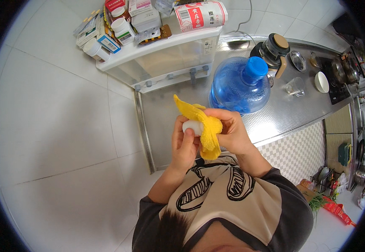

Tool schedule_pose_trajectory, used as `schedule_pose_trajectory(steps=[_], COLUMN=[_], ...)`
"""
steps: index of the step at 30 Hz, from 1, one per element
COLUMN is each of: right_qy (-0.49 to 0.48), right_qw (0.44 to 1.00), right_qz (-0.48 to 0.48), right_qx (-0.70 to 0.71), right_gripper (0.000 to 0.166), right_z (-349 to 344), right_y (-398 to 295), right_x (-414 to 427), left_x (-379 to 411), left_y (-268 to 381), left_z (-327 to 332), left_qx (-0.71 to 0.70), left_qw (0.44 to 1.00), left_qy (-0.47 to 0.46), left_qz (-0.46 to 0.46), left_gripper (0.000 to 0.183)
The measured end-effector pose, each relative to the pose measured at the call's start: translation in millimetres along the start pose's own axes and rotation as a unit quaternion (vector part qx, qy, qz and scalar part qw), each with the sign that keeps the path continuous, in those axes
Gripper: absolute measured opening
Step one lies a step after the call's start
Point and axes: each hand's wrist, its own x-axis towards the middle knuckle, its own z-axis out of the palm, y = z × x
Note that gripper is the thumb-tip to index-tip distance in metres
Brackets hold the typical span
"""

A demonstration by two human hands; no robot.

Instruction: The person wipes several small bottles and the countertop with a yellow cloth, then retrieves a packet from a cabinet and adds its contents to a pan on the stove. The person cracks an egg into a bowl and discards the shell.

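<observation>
My left hand (184, 149) grips a small white cylindrical piece (191, 126), likely a bottle or its cap, with the thumb lying along its side. A yellow fabric cloth (212, 129) is wrapped around the other end of that piece. One corner of the cloth sticks up to the left, and another hangs down. My right hand (235, 134) pinches the bunched cloth from the right side. Both hands are in front of my chest, above the metal counter (166, 107). What lies inside the cloth is hidden.
A large blue water bottle (233, 85) stands just beyond my right hand. Behind it are a glass kettle (272, 50), a glass mug (295, 86) and a white bowl (321, 82). Medicine bottles and boxes crowd a white cabinet (163, 58). A tiled wall (59, 110) bounds the left.
</observation>
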Motion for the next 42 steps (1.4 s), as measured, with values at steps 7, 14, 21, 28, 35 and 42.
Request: schedule_pose_trajectory(steps=[7, 14, 21, 28, 35, 42], right_qy=[0.014, 0.208, 0.187, 0.04, -0.069, -0.027], right_qw=[0.997, 0.949, 0.938, 0.996, 0.996, 0.999], right_qz=[0.005, 0.04, 0.027, 0.001, 0.048, 0.021], right_qx=[0.078, 0.233, 0.29, 0.08, 0.035, -0.004], right_gripper=[0.038, 0.025, 0.026, 0.04, 0.041, 0.024], right_z=[3, -37, -22, -15, -30, -24], right_y=[2, 45, 19, 8, 15, 5], right_x=[0, -2, -9, -10, -11, -13], left_x=[5, 8, 6, 4, 4, 0], left_y=[-2, 7, 4, -5, 0, 2], left_z=[-5, -7, -6, 2, 1, 13], left_qx=[-0.086, -0.259, -0.272, -0.173, -0.134, -0.091], left_qw=[0.995, 0.956, 0.95, 0.977, 0.978, 0.989], left_qy=[0.006, -0.037, -0.066, -0.024, -0.013, -0.012], left_qz=[-0.047, -0.131, -0.141, -0.12, -0.162, -0.119], left_gripper=[0.041, 0.042, 0.042, 0.04, 0.038, 0.038])
